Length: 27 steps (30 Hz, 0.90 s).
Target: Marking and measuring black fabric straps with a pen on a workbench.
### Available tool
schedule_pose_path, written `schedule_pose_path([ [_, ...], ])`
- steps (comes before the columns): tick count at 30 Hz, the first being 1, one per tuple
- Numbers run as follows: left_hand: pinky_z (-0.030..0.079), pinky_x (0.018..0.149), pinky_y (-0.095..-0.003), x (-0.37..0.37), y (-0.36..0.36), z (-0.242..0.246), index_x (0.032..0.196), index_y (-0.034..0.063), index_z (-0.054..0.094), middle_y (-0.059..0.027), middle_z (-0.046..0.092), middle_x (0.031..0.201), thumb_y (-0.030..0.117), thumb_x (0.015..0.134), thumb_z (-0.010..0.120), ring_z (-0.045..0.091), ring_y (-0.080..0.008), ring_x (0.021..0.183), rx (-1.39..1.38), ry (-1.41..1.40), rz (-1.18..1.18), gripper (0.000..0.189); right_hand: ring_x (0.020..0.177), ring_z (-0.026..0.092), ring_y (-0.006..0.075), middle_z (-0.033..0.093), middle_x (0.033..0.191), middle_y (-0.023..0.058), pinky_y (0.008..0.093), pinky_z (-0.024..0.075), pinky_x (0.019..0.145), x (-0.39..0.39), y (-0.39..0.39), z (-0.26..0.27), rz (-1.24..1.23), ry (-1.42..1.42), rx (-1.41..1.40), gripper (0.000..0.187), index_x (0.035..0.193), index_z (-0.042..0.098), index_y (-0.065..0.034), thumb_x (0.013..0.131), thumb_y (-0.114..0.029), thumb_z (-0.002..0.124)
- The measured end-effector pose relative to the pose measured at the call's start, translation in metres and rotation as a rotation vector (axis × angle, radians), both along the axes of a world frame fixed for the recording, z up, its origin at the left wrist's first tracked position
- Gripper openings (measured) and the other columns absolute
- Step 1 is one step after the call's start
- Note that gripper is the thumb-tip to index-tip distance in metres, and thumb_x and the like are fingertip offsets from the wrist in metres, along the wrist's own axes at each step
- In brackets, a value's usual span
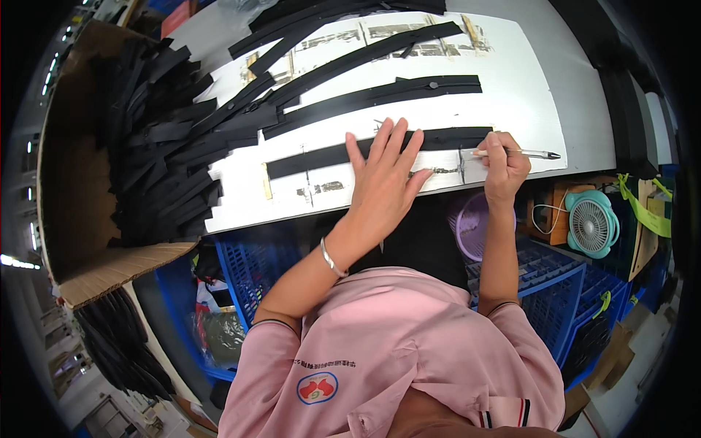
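Note:
My left hand (386, 175) lies spread, palm down, across a black fabric strip (317, 160) on a white board (520, 76). Near the strip's right end, my right hand (505, 164) holds a pen (534, 154) between thumb and fingers, its dark end pointing right and its light end over the board's dark mark. A second black strip with a round dark piece (434, 85) on it lies farther back, roughly parallel. More black strips (361, 55) cross the far part of the board. Worn tape and dark lines mark the white surface.
A cardboard box (71, 164) at the left stands by a heap of black strips (159, 137) that spreads onto the board. Below the table edge are a purple basket (471, 230), blue plastic crates (569, 295) and a teal fan (591, 224). Dark bars stand at the right.

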<state>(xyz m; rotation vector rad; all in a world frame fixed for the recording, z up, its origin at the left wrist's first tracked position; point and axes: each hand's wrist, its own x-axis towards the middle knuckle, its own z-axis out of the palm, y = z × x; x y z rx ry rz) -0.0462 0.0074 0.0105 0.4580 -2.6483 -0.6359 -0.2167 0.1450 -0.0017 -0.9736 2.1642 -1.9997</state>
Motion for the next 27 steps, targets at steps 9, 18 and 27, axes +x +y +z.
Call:
schedule_pose_path([
  [9,0.014,0.12,-0.0689,-0.007,-0.073,0.002,0.14,0.0057,0.058,-0.0185,0.048,0.153,0.024,0.1,0.064,0.037,-0.0369,0.149,-0.007,0.053,0.005,0.045,0.057,0.048,0.0031,0.066,0.071,0.0024,0.0221,0.0357,0.052,-0.001,-0.004,-0.002,0.0,-0.021,-0.006,0.02,0.085,0.07,0.0041,0.101,-0.006,0.063],
  [18,0.006,0.12,-0.0695,0.126,-0.17,0.002,0.13,0.0131,0.066,-0.0104,0.053,0.152,0.0,0.092,0.06,0.031,-0.0349,0.153,-0.436,-0.21,0.582,0.041,0.059,0.047,0.002,0.065,0.071,0.0002,0.0219,0.0354,0.053,-0.002,-0.007,-0.002,0.003,-0.088,-0.021,0.02,0.086,0.07,0.0036,0.101,-0.007,0.064],
  [27,0.014,0.126,-0.0553,0.107,-0.148,0.023,0.108,0.013,0.073,-0.0032,0.071,0.128,0.015,0.091,0.073,0.052,-0.0274,0.14,-0.265,-0.013,0.293,0.017,0.061,0.05,0.0013,0.066,0.07,-0.0006,0.0213,0.0366,0.054,-0.001,-0.01,-0.001,-0.015,-0.072,-0.012,0.022,0.082,0.07,0.0035,0.1,-0.009,0.067],
])
